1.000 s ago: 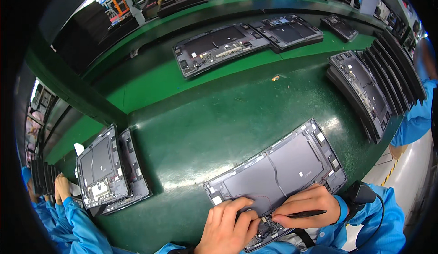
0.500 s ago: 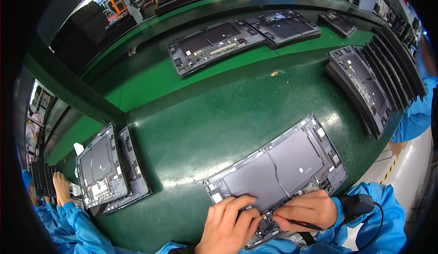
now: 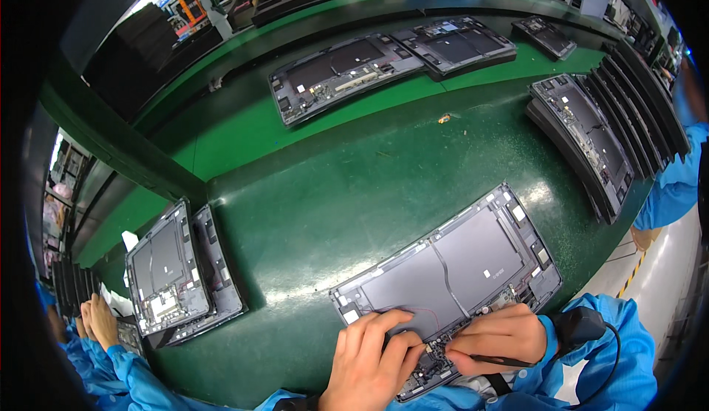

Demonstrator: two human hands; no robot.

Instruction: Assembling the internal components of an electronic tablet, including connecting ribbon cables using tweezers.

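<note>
An opened tablet (image 3: 473,263) lies slanted in front of me, its grey battery, flat ribbon cable (image 3: 445,274) and circuit board (image 3: 436,363) bare. My left hand (image 3: 369,359) rests over its near left part, fingers bent and closed, with the tips down at the board. Against the same spot, my right hand (image 3: 502,341) is closed round slim black tweezers (image 3: 498,361), their back end showing below the fingers. The tips of both hands nearly meet. Whatever small part lies between them is hidden. A thin red wire (image 3: 428,310) loops beside the left fingers.
Two opened tablets (image 3: 166,274) overlap at the left, near a co-worker's hand (image 3: 100,321). More tablets (image 3: 347,79) lie on the far green strip. At right stands a stack of tablets (image 3: 583,141) beside a row of dark panels (image 3: 639,108) and another person's blue sleeve (image 3: 668,197).
My hands stay at the same place on the board, with only tiny finger shifts. At the left, the co-worker's hand has moved slightly down.
</note>
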